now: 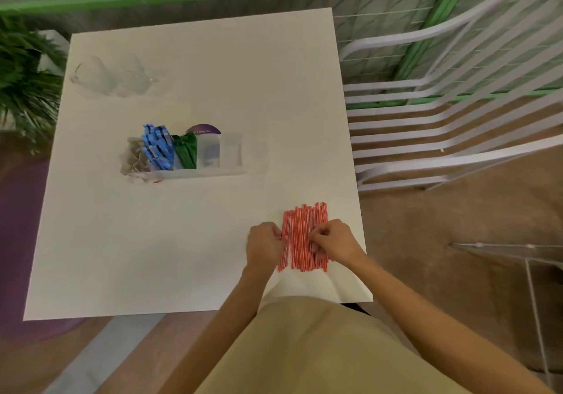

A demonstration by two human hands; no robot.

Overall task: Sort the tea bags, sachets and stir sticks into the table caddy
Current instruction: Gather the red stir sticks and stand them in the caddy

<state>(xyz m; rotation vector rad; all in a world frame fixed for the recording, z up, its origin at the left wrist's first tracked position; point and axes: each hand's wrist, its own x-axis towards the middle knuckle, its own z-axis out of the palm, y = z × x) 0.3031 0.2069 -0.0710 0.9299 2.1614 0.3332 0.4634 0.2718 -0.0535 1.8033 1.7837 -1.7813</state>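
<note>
A flat bundle of several red-and-white stir sticks [301, 229] lies near the table's front right corner. My left hand [264, 245] grips the bundle's left edge with curled fingers. My right hand [333, 241] pinches sticks on the right side. The clear table caddy [231, 152] stands mid-table. It holds clear-wrapped tea bags [134, 157] at its left end, then blue sachets [158, 146], green sachets [186, 149] and a purple-topped item [204, 129]. Its rightmost compartment looks empty.
The white square table [152, 241] has clear glassware [109, 76] at its far left corner. A white slatted chair [457, 113] stands to the right, a green plant [21, 79] to the left, a green railing behind.
</note>
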